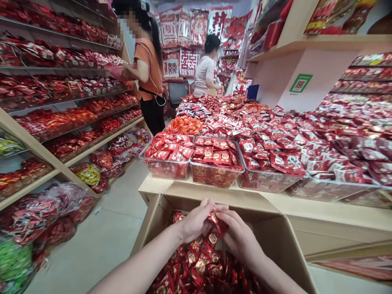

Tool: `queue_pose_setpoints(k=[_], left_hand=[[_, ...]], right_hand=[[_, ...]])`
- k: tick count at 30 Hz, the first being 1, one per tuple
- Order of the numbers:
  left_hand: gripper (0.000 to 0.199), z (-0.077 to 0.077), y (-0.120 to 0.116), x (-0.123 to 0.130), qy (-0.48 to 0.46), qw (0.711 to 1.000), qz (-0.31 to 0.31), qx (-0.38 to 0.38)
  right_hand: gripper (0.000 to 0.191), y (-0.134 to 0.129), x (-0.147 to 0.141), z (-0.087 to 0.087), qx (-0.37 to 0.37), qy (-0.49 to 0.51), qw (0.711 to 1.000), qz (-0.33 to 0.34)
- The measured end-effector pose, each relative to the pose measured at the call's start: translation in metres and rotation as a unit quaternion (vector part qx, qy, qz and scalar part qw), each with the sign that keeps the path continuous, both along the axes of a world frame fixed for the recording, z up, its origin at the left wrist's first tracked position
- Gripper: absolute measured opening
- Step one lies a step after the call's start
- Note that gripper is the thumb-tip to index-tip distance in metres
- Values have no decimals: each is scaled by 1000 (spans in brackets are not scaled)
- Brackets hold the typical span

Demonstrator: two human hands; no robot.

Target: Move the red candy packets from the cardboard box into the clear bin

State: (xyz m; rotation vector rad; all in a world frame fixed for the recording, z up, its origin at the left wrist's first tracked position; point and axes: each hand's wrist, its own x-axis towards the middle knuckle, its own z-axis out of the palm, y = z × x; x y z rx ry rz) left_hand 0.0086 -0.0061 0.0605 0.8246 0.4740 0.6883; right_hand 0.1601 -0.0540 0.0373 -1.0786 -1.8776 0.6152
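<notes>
Between my left hand [197,222] and my right hand [237,230] are red and gold candy packets [217,223], with the fingers of both hands curled round them. Both hands are over an open cardboard box [275,241], near its far wall. Many loose red packets with round gold marks [200,265] lie in the box below. Just beyond the box, a clear plastic bin [216,175] holds neat rows of similar red and gold packets. How many packets are in my hands is hidden by the fingers.
More clear bins of red packets [272,183] cover the display table [165,185]. Shelves [70,102] line the left, with bulging bags [55,208] on the floor. A person in orange [150,69] stands by the shelves; another in a light top [203,73] is behind the table.
</notes>
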Motion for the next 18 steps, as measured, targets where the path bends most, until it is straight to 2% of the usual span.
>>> queue_pose_setpoints(k=[2,4,6,9,11,14,18], left_hand=[[26,-1,-1,1,30,999,-1,38],[31,-1,2,1,80,993,21,81],[32,-3,7,1,128,985,45,108],[30,-4,10,3,170,974,76,126],[28,-5,9,5,179,970,88,137],[27,-4,5,6,185,971,74,132],[30,-4,2,5,218,964,49,146]], right_hand=[[22,2,3,2,-38,35,998,-40],[20,4,7,4,-119,85,987,-73],[24,6,10,4,-192,140,969,-65],[28,9,12,2,-255,218,940,-59],[29,10,12,1,-265,253,926,-88],[28,10,10,1,-255,245,927,-121],[28,9,9,0,-260,228,934,-86]])
